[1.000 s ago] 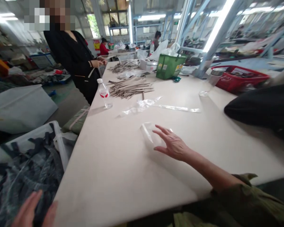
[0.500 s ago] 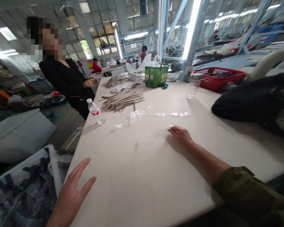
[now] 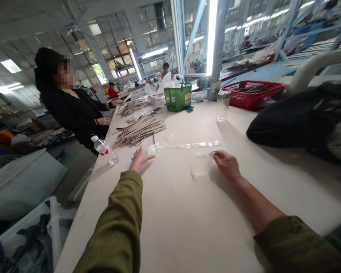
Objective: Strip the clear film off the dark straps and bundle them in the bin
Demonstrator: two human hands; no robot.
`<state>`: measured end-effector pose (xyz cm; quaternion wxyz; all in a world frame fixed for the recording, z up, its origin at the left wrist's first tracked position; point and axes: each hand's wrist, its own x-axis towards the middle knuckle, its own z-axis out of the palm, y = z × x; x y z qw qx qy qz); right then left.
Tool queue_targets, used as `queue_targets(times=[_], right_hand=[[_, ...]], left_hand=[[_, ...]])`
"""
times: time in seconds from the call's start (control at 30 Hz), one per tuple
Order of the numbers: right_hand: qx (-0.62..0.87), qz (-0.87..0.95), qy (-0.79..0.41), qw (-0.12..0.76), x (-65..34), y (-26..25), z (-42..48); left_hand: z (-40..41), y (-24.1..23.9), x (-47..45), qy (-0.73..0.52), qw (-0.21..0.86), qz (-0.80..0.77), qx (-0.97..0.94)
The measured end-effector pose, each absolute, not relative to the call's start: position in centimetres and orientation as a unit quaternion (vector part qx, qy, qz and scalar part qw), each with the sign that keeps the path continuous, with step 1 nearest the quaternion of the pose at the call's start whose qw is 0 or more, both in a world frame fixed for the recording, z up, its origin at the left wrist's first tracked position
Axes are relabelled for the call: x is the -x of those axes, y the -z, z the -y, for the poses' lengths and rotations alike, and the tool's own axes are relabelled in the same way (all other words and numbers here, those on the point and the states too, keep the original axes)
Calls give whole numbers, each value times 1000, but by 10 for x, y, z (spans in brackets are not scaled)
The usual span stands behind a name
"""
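Right hand (image 3: pixel 226 163): the person's thumb and fingertips are pinched together on one edge of a clear plastic piece (image 3: pixel 201 166); with so little of it gripped, a tug could likely pull it free.
Clear plastic piece: it extends leftward from the pinch, over the middle of the white table (image 3: pixel 170 212); thin and blurred (its outline nearly melts into the tabletop), it could be misjudged, folded over or creased.
Left hand (image 3: pixel 141 157): fingers spread, thumb apart, reaching to the near side of the crumpled film (image 3: pixel 160 146); whether it touches the film cannot be told.
Crumpled film: it lies against the near edge of the brown strips (image 3: pixel 139 132), so a careless grab could catch a strip and drag it out of the pile.
Flat clear strip (image 3: pixel 200 145): it runs right from the crumpled film; the two may be joined, and pulling one could then shift the other.
Drink bottle (image 3: pixel 106 151): it stands left of the left hand, near the table's left edge; a wide sweep of the sleeve (image 3: pixel 116 220) could knock it to the floor.
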<state>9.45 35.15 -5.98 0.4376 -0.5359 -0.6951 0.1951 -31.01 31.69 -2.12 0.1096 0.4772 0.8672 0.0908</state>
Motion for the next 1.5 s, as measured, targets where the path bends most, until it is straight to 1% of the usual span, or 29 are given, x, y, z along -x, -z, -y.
queue_targets(times=[0.2,0.37,0.47,0.6,0.67,0.73,0.8,0.83,0.9,0.97,1.03,1.1,1.17,1.23,1.3,1.37,1.43,1.5], right_hand=[[514,709,-217,431,-86,56,-348],[512,685,-237,461,-89,50,-348],[512,666,-249,482,-92,47,-350],[499,645,-277,509,-93,41,-350],[485,634,-304,519,-93,38,-349],[474,615,-340,531,-93,35,-349],[459,587,-388,542,-92,33,-349],[448,573,-420,543,-91,32,-348],[415,546,-500,529,-87,31,-345],[370,518,-586,500,-82,28,-339],[327,486,-657,474,-76,24,-333],[291,451,-707,461,-70,22,-329],[257,417,-742,457,-65,21,-326],[228,388,-769,455,-62,22,-325],[216,361,-782,459,-61,24,-324],[220,334,-787,470,-59,26,-322],[232,308,-788,479,-58,27,-322],[246,284,-789,486,-56,25,-322]], left_hand=[[-321,29,304,-53,111,-850,-512],[-301,23,282,-49,107,-814,-570],[-282,9,267,-65,99,-781,-613],[-258,-26,255,-130,87,-748,-645],[-248,-45,247,-180,148,-714,-660],[-241,-60,233,-207,284,-659,-664],[-237,-71,214,-193,420,-601,-652],[-236,-75,203,-181,464,-577,-647],[-239,-78,181,-176,508,-543,-645],[-247,-75,158,-204,518,-521,-647],[-259,-67,135,-251,497,-508,-657],[-273,-54,112,-295,419,-513,-688],[-285,-40,90,-301,284,-547,-728],[-294,-28,72,-264,136,-585,-755],[-300,-20,58,-216,25,-605,-766],[-302,-15,49,-196,-29,-609,-768],[-302,-10,45,-199,-47,-615,-761],[-301,-5,43,-231,-62,-623,-745]])
